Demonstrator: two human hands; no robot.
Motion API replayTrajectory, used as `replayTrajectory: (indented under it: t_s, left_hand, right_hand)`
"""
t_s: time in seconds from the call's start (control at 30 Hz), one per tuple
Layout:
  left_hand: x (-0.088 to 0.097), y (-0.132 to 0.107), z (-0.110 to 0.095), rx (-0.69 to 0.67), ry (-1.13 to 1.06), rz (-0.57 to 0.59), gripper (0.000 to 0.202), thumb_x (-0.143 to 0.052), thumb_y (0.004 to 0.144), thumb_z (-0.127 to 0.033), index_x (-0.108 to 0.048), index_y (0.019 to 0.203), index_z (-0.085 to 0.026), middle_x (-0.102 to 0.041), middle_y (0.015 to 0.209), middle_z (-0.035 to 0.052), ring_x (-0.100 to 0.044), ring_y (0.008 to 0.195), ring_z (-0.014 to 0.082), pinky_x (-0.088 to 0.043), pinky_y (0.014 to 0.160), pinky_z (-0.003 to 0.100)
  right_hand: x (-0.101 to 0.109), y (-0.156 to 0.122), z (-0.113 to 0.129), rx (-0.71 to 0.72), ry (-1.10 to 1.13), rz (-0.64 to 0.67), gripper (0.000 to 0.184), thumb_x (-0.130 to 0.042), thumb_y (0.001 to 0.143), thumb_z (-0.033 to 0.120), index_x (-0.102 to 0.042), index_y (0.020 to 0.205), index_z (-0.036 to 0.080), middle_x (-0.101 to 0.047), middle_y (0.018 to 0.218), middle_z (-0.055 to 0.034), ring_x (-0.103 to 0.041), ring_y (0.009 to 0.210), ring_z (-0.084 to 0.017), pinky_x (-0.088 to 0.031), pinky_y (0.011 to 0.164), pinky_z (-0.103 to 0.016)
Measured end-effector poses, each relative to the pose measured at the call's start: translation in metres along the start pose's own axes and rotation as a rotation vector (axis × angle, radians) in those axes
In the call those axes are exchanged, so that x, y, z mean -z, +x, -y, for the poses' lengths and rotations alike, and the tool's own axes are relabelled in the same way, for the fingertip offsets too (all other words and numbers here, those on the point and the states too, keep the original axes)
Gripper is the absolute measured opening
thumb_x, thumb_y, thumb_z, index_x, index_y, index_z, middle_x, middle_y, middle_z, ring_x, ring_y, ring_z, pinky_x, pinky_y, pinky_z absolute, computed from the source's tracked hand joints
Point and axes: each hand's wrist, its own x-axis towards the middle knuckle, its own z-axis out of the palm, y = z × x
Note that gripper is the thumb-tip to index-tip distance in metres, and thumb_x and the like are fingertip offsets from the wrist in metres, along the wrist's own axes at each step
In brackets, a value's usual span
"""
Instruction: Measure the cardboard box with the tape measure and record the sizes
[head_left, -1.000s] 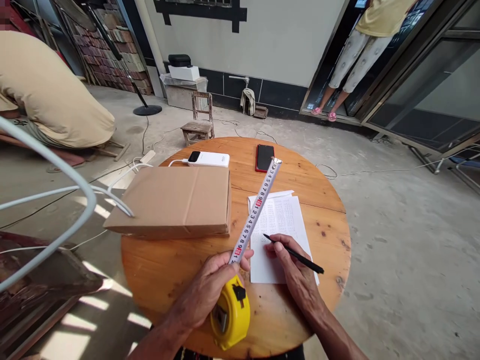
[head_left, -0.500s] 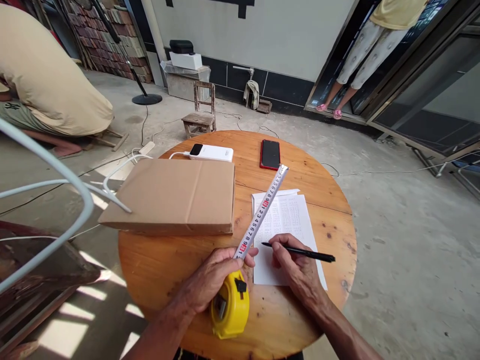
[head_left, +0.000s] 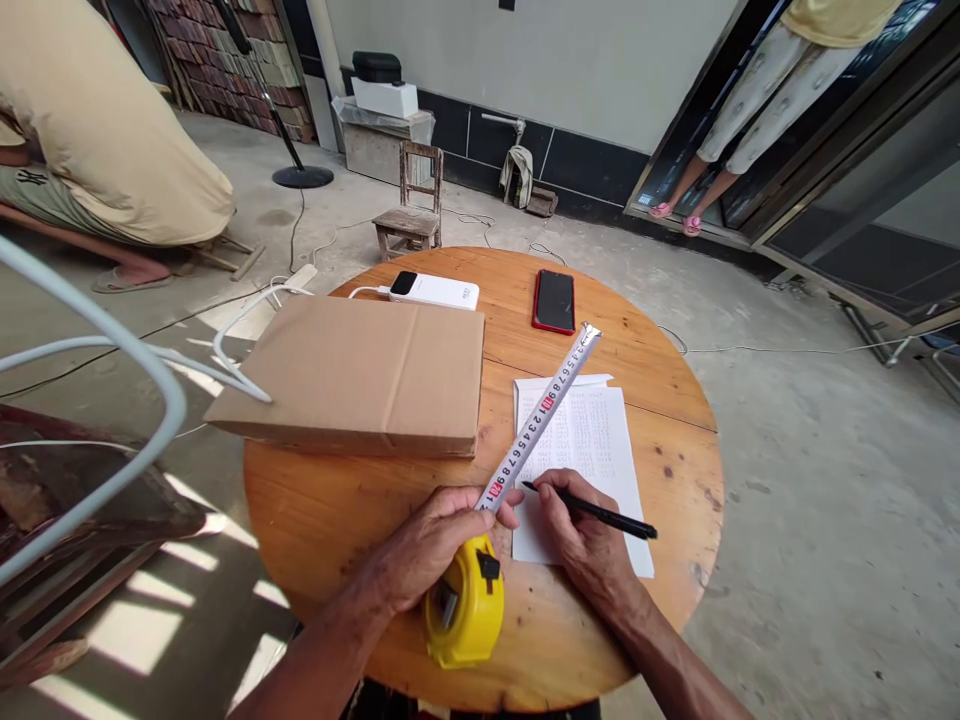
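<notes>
My left hand (head_left: 442, 540) is closed on a yellow tape measure (head_left: 466, 612), thumb and fingers pinching the blade near the case. Its silver blade (head_left: 536, 425) stretches away from me, crossing above the left side of the written paper (head_left: 592, 430). Between the thumb and fingers of my right hand (head_left: 589, 530) is a black pen (head_left: 607, 515). The pen's tip points left, near the paper's left edge and close to the blade. My right hand rests over the lower part of the paper, hiding some of it.
A cardboard box (head_left: 367, 370) takes up the left of the round wooden table (head_left: 390, 500). Behind it lies a white power bank (head_left: 439, 291) with a cable; a red-edged phone (head_left: 553, 300) lies farther right. White tubing (head_left: 142, 360) arches at left. One person crouches left; another stands in the doorway.
The whole view has shifted slightly, with the table and its things appearing a little to the right and higher. The pen lies slightly closer to the blade. Both hands keep their holds.
</notes>
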Motion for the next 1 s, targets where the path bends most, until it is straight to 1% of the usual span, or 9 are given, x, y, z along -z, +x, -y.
replayTrajectory:
  t_s: [0.07,0.27,0.37,0.53,0.67,0.83,1.0]
  left_hand:
    - [-0.0001,0.0002,0.0000,-0.002,0.001,0.006,0.026,-0.051,0.082,-0.029,-0.068,0.095,-0.015,-0.066,0.058,0.0043,-0.061,0.060,0.0182,-0.042,0.057,0.024]
    - [0.0006,0.0007,0.0013,0.008,-0.004,0.005,0.025,-0.053,0.081,-0.032,-0.068,0.092,-0.015,-0.067,0.059,0.0044,-0.062,0.062,0.0195,-0.042,0.058,0.025]
    - [0.0014,0.0010,0.0022,0.017,-0.001,0.001,0.026,-0.053,0.080,-0.033,-0.068,0.093,-0.016,-0.067,0.060,0.0047,-0.063,0.064,0.0202,-0.043,0.059,0.026]
    - [0.0013,0.0018,0.0005,0.000,0.000,0.005,0.024,-0.052,0.080,-0.030,-0.068,0.089,-0.015,-0.068,0.060,0.0052,-0.063,0.062,0.0193,-0.044,0.061,0.026]
    - [0.0010,0.0018,-0.0014,-0.007,0.003,0.028,0.027,-0.048,0.082,-0.025,-0.068,0.095,-0.014,-0.068,0.062,0.0051,-0.062,0.060,0.0180,-0.044,0.061,0.026]
    - [0.0019,0.0018,0.0000,-0.005,0.038,0.020,0.027,-0.048,0.082,-0.025,-0.069,0.096,-0.015,-0.068,0.062,0.0052,-0.064,0.067,0.0200,-0.045,0.063,0.026]
    - [0.0021,0.0014,0.0016,-0.008,-0.001,0.033,0.027,-0.047,0.082,-0.022,-0.068,0.096,-0.014,-0.068,0.064,0.0049,-0.059,0.059,0.0162,-0.044,0.063,0.026]
  right_hand:
    - [-0.0006,0.0003,-0.0006,0.005,-0.010,0.001,0.019,-0.047,0.088,0.027,-0.061,0.080,0.018,-0.058,0.064,0.0004,-0.047,0.054,-0.011,-0.039,0.052,-0.023]
    - [-0.0012,0.0009,-0.0027,0.013,-0.035,0.009,0.018,-0.047,0.088,0.026,-0.061,0.081,0.018,-0.059,0.065,0.0002,-0.048,0.055,-0.012,-0.040,0.053,-0.023]
    - [-0.0010,0.0010,-0.0038,0.022,-0.036,0.016,0.017,-0.047,0.089,0.026,-0.060,0.081,0.019,-0.060,0.067,-0.0002,-0.049,0.057,-0.012,-0.041,0.055,-0.024]
    - [-0.0005,0.0016,-0.0034,0.040,-0.047,0.028,0.016,-0.047,0.089,0.025,-0.060,0.082,0.018,-0.060,0.067,0.0000,-0.049,0.057,-0.012,-0.040,0.055,-0.024]
    - [-0.0011,0.0027,-0.0013,0.041,-0.059,0.024,0.017,-0.046,0.089,0.025,-0.060,0.082,0.018,-0.061,0.068,-0.0004,-0.051,0.058,-0.012,-0.041,0.055,-0.024]
    - [-0.0019,0.0033,-0.0008,0.041,-0.059,0.022,0.017,-0.046,0.088,0.025,-0.060,0.081,0.018,-0.061,0.068,-0.0005,-0.051,0.057,-0.012,-0.042,0.055,-0.024]
    - [-0.0015,0.0028,-0.0015,0.040,-0.061,0.033,0.017,-0.046,0.089,0.024,-0.060,0.081,0.018,-0.061,0.069,-0.0010,-0.052,0.060,-0.013,-0.042,0.056,-0.024]
